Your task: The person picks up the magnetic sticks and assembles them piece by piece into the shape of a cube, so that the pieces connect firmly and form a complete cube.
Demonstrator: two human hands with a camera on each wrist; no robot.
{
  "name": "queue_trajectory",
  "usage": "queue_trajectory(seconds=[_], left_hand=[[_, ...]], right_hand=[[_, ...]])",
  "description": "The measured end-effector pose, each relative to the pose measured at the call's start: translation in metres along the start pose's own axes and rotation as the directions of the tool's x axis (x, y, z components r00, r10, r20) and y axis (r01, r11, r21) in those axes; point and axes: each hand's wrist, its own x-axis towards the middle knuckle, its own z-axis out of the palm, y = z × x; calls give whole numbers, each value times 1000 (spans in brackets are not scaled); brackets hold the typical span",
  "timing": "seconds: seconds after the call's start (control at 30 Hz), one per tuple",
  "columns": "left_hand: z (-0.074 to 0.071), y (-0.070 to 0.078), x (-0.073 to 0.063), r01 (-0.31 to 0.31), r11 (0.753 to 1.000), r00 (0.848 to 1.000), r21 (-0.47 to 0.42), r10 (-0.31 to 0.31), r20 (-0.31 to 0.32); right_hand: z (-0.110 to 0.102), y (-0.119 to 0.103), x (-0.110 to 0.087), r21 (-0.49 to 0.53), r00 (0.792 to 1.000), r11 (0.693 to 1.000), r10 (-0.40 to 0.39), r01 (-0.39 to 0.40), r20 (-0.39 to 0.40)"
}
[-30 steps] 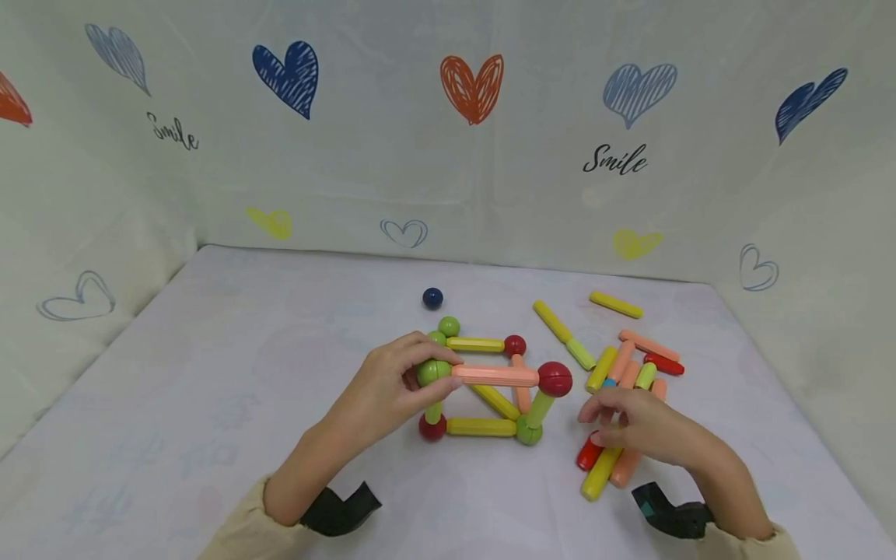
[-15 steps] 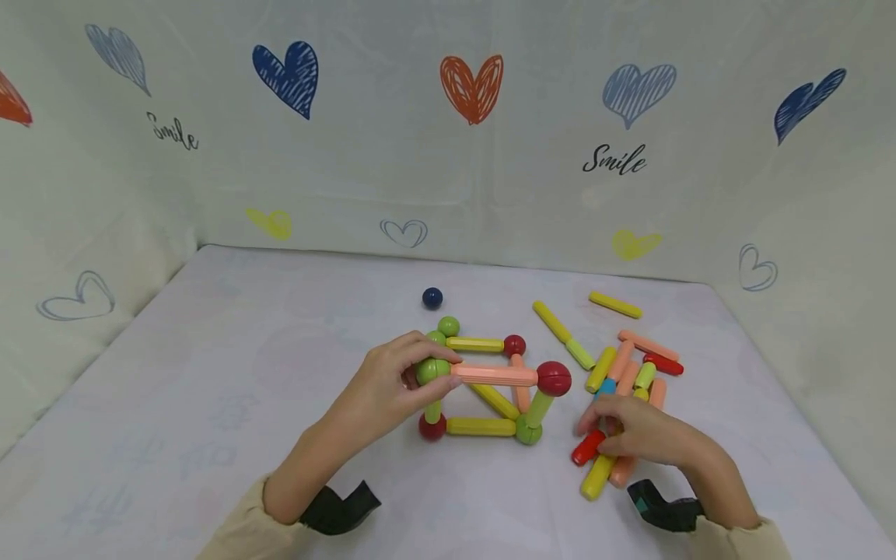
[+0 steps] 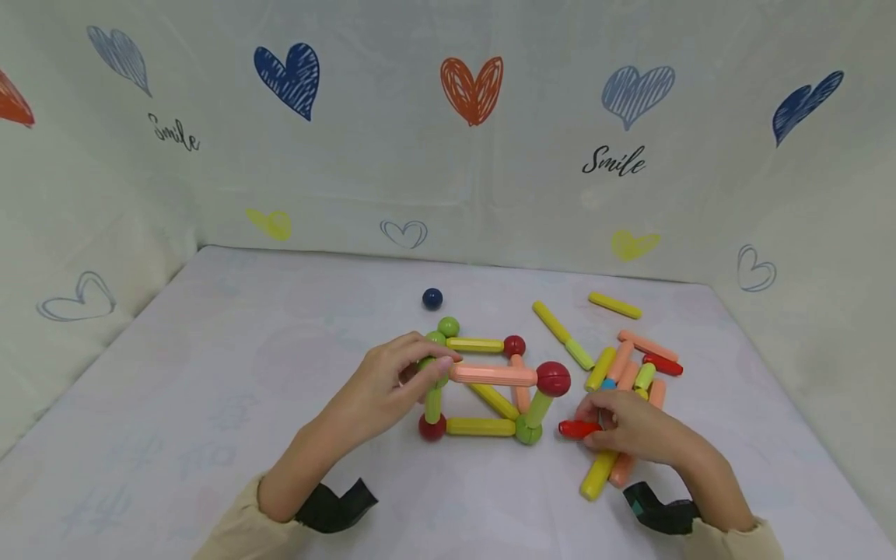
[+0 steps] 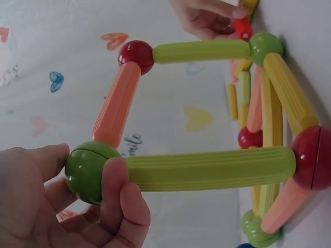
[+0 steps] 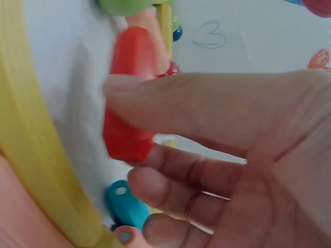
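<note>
My left hand grips a green ball at the upper left corner of a ball-and-stick frame. From that ball a pink stick runs across to a red ball, and a green stick goes down to another red ball. Yellow sticks and further balls make up the base on the table. To the right, my right hand pinches a short red stick between thumb and fingers, beside the loose stick pile.
Loose yellow, pink, green and blue sticks lie around the right hand, including a yellow stick in front. A red stick and a yellow stick lie farther back. A dark blue ball sits behind the frame.
My right hand has taken hold of the short red stick, which has turned and shifted left out of the pile. The left hand keeps its place on the frame, its thumb slightly higher.
</note>
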Motion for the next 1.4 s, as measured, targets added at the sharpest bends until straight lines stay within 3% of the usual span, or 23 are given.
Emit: queue_trajectory(seconds=[0.1, 0.17, 0.23, 0.4, 0.5, 0.57, 0.63, 0.7, 0.83, 0.87, 0.93, 1.07, 1.13, 1.23, 1.4], left_hand=[[-1, 0, 0, 4, 1000, 1000, -19, -3, 16], [-1, 0, 0, 2, 1000, 1000, -17, -2, 20], [-1, 0, 0, 0, 1000, 1000, -20, 0, 21], [0, -1, 0, 0, 1000, 1000, -22, 0, 22], [0, -1, 0, 2, 1000, 1000, -24, -1, 19], [0, -1, 0, 3, 1000, 1000, -27, -3, 17], [0, -1, 0, 4, 1000, 1000, -30, -4, 19], [0, -2, 0, 7, 999, 1000, -33, -6, 22], [0, -2, 0, 12, 999, 1000, -37, -11, 23], [0, -2, 0, 12, 999, 1000, -39, -12, 22], [1, -2, 0, 9, 999, 1000, -42, -8, 17], [1, -2, 0, -11, 999, 1000, -46, 11, 7], [1, -2, 0, -17, 999, 1000, -45, 17, 4], [1, -1, 0, -15, 999, 1000, -49, 15, 1], [1, -1, 0, -8, 998, 1000, -63, 8, -2]], right_hand=[[-6, -8, -5, 8, 993, 1000, -29, 31, -113], [-10, -14, -10, 7, 973, 998, -63, 66, -223], [-13, -20, -16, 5, 931, 993, -112, 122, -347], [-13, -41, -29, -18, 793, 984, -154, 178, -589], [-9, -56, -36, -26, 723, 977, -175, 213, -668], [-4, -66, -40, -35, 687, 962, -219, 271, -693], [3, -75, -42, -43, 667, 939, -273, 340, -693], [11, -84, -41, -43, 676, 919, -319, 391, -665], [32, -98, -34, 0, 742, 905, -349, 426, -572], [38, -102, -32, 22, 771, 913, -332, 408, -543], [47, -107, -25, 66, 811, 919, -308, 390, -497], [63, -117, -13, 175, 874, 926, -237, 335, -424], [68, -120, -7, 238, 897, 925, -184, 296, -403], [73, -125, 1, 306, 916, 920, -114, 243, -385], [78, -131, 10, 394, 921, 893, -52, 215, -385]])
